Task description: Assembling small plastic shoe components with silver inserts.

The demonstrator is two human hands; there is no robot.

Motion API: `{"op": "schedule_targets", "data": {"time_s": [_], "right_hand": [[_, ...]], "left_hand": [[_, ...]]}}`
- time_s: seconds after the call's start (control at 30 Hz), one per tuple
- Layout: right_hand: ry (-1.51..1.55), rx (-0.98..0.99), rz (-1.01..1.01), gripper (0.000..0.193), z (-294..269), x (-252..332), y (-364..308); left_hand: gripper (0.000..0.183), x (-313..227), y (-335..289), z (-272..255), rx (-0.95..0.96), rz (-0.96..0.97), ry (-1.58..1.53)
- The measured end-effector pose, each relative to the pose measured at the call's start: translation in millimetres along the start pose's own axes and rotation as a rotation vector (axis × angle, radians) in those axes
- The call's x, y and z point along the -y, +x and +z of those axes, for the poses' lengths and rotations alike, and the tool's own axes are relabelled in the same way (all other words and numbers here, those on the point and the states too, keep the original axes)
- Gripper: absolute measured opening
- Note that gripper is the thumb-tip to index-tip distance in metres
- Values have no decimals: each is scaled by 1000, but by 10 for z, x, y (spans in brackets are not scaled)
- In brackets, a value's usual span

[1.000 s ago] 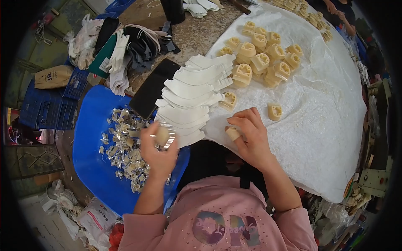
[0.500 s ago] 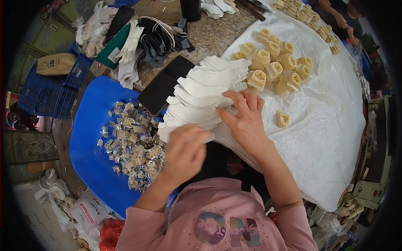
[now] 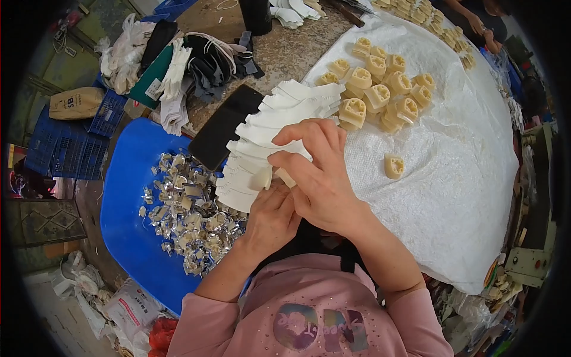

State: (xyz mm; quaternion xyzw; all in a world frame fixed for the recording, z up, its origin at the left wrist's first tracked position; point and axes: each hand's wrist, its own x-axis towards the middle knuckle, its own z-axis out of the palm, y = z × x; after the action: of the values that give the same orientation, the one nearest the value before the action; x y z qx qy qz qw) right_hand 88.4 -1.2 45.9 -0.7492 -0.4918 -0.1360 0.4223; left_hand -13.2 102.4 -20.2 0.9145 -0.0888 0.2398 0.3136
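My left hand (image 3: 270, 219) is closed, pinching a curled off-white strip (image 3: 262, 177) just above my lap. Right against it, my right hand (image 3: 324, 181) curves its thumb and bent forefinger round a pale end of what seems the same piece; its other fingers arch above. How the fingertips press on it is partly hidden. Beneath and beyond the hands lies a fanned stack of thin white curved strips (image 3: 256, 134), overlapping one another. To the left, a blue tub (image 3: 119, 196) holds many small silvery and cream pieces (image 3: 187, 205).
A black phone-like slab (image 3: 223, 128) lies left of the stack. Cream hollow blocks (image 3: 377, 98) cluster on a white woven sheet (image 3: 440, 202), one block (image 3: 394, 166) apart. Gloves and dark straps (image 3: 208, 62) lie at the back left. Another person's hands (image 3: 485, 35) show far right.
My left hand has come in beside the right, and both now meet at a curled strip. My right hand has moved left and nearer to me, off the stack's right edge.
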Motion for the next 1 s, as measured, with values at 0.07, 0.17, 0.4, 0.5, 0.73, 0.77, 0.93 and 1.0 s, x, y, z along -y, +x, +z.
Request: {"op": "schedule_targets", "data": {"time_s": [0.07,0.17,0.4,0.5,0.73,0.77,0.93,1.0], "right_hand": [[8,-106,-27,30,-61,21,-4],[-54,-271,-91,28,-318,107,98],[-27,-356,-67,28,-479,-84,-130],[135,-342,7,29,-479,-120,-281],[331,-209,-41,24,-525,1,-448],[333,-210,-43,24,-528,36,-445],[489,-193,-58,13,-738,151,-593],[488,-254,6,14,-806,117,-626]], "left_hand": [[36,-43,-16,-70,63,-109,9],[36,-27,-5,-108,51,-157,-2],[29,-141,129,-204,74,-141,-212],[30,-158,6,-177,156,-227,-157],[53,-340,76,-100,-321,-905,-1665],[53,-339,133,-142,-322,-904,-1663],[42,-279,342,-284,-209,-965,-1499],[45,-177,310,-349,-147,-920,-1448]]}}
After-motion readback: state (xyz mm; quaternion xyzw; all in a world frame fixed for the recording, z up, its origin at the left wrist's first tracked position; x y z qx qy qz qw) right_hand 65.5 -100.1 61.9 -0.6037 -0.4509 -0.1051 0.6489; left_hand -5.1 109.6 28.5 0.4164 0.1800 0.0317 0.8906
